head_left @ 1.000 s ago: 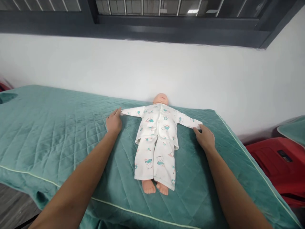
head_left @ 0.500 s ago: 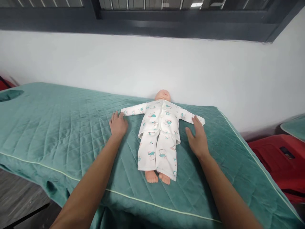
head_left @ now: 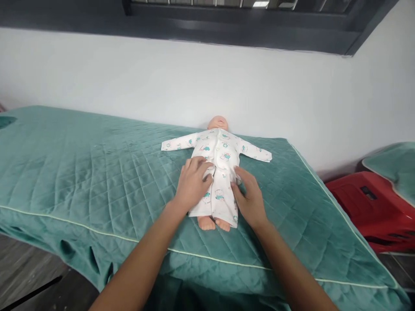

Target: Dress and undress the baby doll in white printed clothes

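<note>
A baby doll [head_left: 218, 122] lies on its back with both arms spread, its head toward the wall. It wears a white long-sleeved shirt [head_left: 216, 144] with green and pink prints and matching trousers [head_left: 222, 201]. Bare feet [head_left: 206, 223] stick out below the legs. My left hand [head_left: 193, 181] rests over the waist on the left, fingers bent on the shirt's lower edge and thumb apart from them. At the opposite side of the waist, my right hand [head_left: 249, 196] touches the shirt hem, with a gap between thumb and forefinger. My hands partly hide the hem.
Under the doll is a green quilted bed cover [head_left: 106, 172] with pale piping. Behind it rises a white wall [head_left: 162, 77], below a dark window frame [head_left: 201, 28]. A red plastic piece [head_left: 372, 207] stands at the right, partly under another green cover [head_left: 394, 164].
Both hands have moved inward from beside the doll's sleeves to its waist, touching the shirt's lower part. The doll keeps its pose; the view has shifted slightly.
</note>
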Demonstrator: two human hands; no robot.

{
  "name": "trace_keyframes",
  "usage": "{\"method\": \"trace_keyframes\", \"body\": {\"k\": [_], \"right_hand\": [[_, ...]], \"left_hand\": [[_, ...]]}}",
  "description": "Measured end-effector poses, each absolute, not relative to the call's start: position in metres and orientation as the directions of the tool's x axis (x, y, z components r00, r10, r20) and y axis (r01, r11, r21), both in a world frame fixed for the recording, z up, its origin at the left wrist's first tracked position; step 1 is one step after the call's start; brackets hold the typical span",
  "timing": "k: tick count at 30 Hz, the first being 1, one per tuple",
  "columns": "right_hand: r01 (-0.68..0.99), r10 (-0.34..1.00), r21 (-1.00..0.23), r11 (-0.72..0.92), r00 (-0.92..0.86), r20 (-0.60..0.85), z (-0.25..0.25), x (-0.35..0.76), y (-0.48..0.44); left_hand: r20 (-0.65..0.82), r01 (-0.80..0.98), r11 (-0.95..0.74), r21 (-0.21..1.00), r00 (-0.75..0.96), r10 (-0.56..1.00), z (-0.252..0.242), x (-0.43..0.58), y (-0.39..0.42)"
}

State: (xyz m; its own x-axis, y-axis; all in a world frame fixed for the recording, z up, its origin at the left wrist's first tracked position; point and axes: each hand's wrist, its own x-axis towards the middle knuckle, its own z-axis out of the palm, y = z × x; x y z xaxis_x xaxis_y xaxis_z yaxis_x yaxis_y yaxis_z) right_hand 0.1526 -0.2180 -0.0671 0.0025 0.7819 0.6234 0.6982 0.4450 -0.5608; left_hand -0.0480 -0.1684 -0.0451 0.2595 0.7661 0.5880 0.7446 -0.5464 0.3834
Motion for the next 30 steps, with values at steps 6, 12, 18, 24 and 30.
{"method": "trace_keyframes", "body": {"k": [6,12,18,24,30], "right_hand": [[0.848,0.753,-0.345,0.402,-0.092,0.652,-0.044,0.132,-0.186],[0.782,0.716,-0.405,0.474,-0.074,0.695,-0.035,0.129,-0.175],[0.75,0.735,-0.41,0.519,-0.147,0.662,-0.043,0.131,-0.188],[0.661,0.775,-0.535,0.526,-0.112,0.622,-0.049,0.138,-0.239],[0.605,0.906,-0.701,0.378,-0.085,0.415,-0.064,0.142,-0.307]], "left_hand": [[0.609,0.834,-0.479,0.274,0.235,0.758,-0.041,-0.038,-0.157],[0.787,0.714,-0.626,0.315,0.173,0.593,-0.054,-0.043,-0.153],[0.769,0.626,-0.707,0.327,0.258,0.585,-0.063,-0.052,-0.154],[0.721,0.566,-0.665,0.487,0.169,0.672,-0.074,-0.078,-0.202],[0.505,0.496,-0.556,0.667,0.247,0.827,-0.086,-0.094,-0.271]]}}
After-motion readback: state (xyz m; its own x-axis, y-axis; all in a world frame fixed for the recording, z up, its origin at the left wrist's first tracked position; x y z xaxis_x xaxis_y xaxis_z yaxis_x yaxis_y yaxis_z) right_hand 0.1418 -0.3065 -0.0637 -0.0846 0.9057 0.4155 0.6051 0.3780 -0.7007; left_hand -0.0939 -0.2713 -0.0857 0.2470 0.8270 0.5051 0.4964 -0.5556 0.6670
